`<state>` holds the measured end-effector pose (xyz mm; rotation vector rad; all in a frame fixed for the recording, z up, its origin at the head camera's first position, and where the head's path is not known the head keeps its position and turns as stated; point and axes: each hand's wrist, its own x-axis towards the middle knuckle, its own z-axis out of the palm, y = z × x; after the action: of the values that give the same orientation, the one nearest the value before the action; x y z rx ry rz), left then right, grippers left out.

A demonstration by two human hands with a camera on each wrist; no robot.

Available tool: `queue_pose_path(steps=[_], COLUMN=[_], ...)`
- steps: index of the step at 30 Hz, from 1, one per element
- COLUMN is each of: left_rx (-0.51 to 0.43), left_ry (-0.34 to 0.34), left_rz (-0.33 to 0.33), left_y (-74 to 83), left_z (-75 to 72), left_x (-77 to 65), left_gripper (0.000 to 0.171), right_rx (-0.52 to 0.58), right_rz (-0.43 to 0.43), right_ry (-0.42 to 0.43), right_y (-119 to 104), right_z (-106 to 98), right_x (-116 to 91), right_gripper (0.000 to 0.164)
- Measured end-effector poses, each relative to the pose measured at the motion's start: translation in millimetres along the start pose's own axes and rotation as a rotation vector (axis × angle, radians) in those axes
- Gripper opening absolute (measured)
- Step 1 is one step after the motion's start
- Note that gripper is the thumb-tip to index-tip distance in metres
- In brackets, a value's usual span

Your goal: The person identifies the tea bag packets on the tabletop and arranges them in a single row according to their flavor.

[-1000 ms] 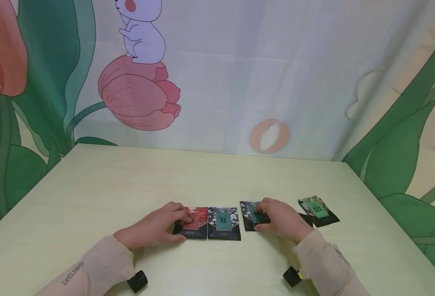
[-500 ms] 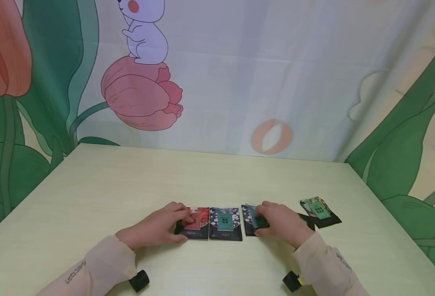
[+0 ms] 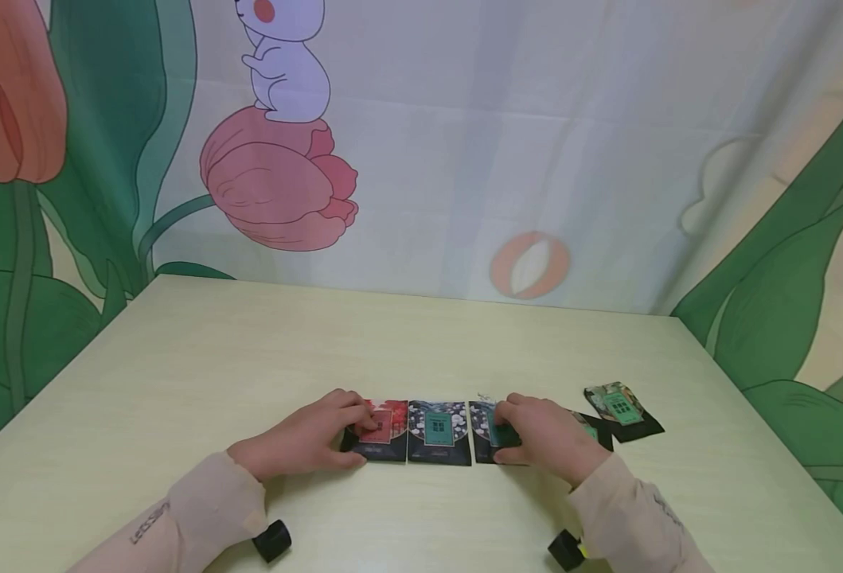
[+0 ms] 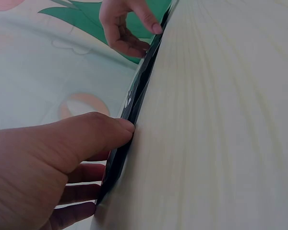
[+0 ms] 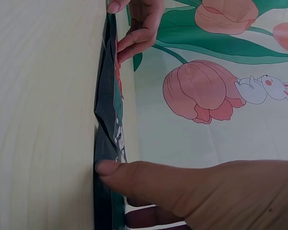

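Note:
Three small flat sachets lie in a row in the head view. At the left end is a red and black sachet [image 3: 391,450]; my left hand [image 3: 314,438] rests on it, fingers on its face and thumb at its near edge. The middle one is a dark blue sachet with white blossoms and a teal label [image 3: 439,454]. My right hand [image 3: 546,434] grips a similar dark blue sachet with a teal label [image 3: 481,438], thumb at the near edge, fingers over the top. The hand hides its right part. In the right wrist view the right thumb [image 5: 108,167] touches the dark sachet.
Beyond the right hand lies a mostly hidden black and green sachet [image 3: 602,431]. Farther right is a green-labelled sachet [image 3: 623,407], set askew. All are on the pale wooden table [image 3: 285,342]. A printed curtain [image 3: 421,159] hangs behind its far edge.
My right hand has drawn its dark blue sachet towards me, level with the other two and close beside the middle one. The left hand has stayed on the red sachet.

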<state>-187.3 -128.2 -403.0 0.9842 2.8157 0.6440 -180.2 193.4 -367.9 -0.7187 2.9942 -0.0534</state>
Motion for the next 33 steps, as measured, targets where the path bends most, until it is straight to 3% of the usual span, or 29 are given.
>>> queue_pose_path(steps=[17,25,33], left_rx=[0.007,0.018,0.021], left_ry=[-0.001,0.000,0.003], left_rz=[0.001,0.007,0.023], left_y=[-3.6,-3.2,-3.2], left_z=[2.9,2.0,-0.4], left_x=[1.2,-0.2,-1.4], left_gripper=[0.036,0.036,0.036], right_rx=[-0.030,0.117,0.199], right_rz=[-0.043,-0.012,-0.053], right_ry=[-0.001,-0.028,0.034], right_y=[0,3,18], right_z=[-2,-10,-27], right_x=[-1,-4,-14], right_gripper=[0.037,0.034,0.038])
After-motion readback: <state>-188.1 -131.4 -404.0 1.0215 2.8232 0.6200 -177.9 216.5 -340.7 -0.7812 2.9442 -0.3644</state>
